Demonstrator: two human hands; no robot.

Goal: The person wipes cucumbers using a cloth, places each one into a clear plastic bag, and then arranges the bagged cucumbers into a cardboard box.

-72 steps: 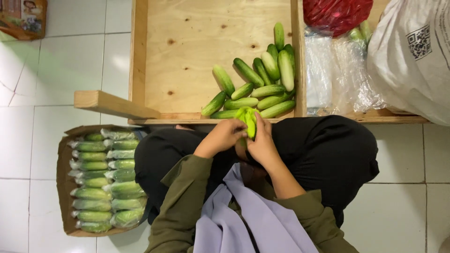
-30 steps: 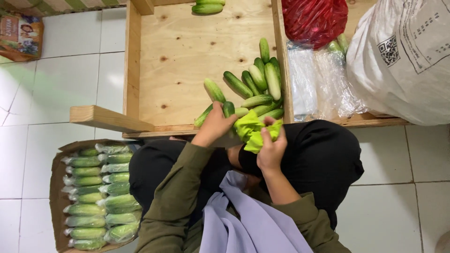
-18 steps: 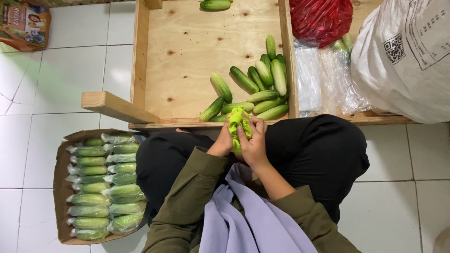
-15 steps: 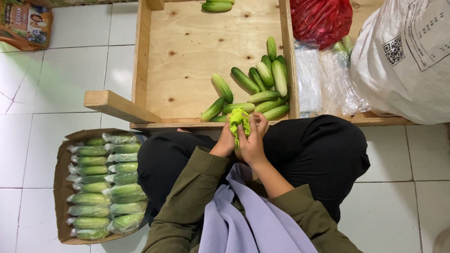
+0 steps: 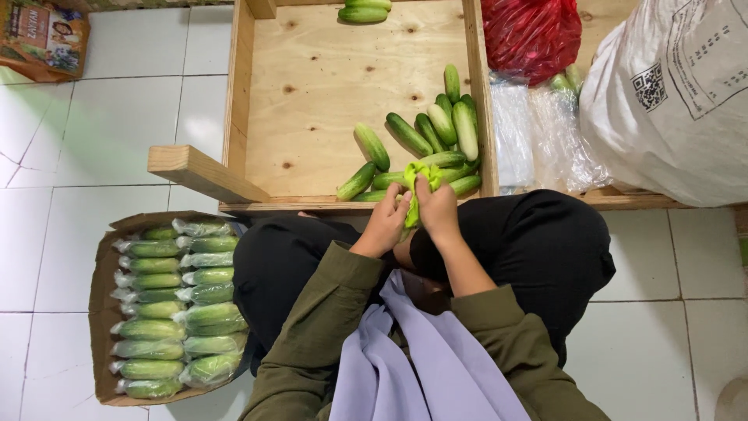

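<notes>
A printed orange-brown packet [image 5: 43, 35] lies on the floor tiles at the far left corner. At the right stands a big white sack [image 5: 678, 93] with a square black code patch, a red plastic bag [image 5: 534, 35] beside it, and clear plastic bags [image 5: 545, 136] below that. By the person's left knee sits a cardboard box [image 5: 105, 312] packed with two columns of cucumbers wrapped in clear film [image 5: 175, 312], around sixteen, though the glare blurs the count.

The bright lime-green cloth [image 5: 418, 183] is bunched up, held at the near rim of the wooden tray [image 5: 312, 93]. The left hand [image 5: 386, 226] and the right hand [image 5: 439, 210] both have their fingers closed about it; whether a cucumber is inside I cannot tell. Just beyond lies a heap of about ten loose cucumbers [image 5: 436, 136], with two more cucumbers [image 5: 362, 11] at the tray's far edge.
</notes>
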